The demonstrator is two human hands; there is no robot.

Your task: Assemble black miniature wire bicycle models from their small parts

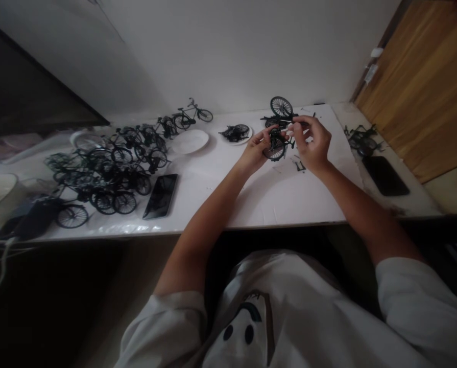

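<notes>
A small dark model bicycle is held upside down above the white table, one wheel up near the wall and the other down between my hands. My left hand is closed around its lower wheel and frame. My right hand pinches the frame from the right, fingers bent together. A few small dark loose parts lie on the table just under my right hand.
Several finished model bicycles crowd the table's left side. A black phone lies beside them, another phone at the right. A white plate, a dish of dark parts, and more parts sit further back.
</notes>
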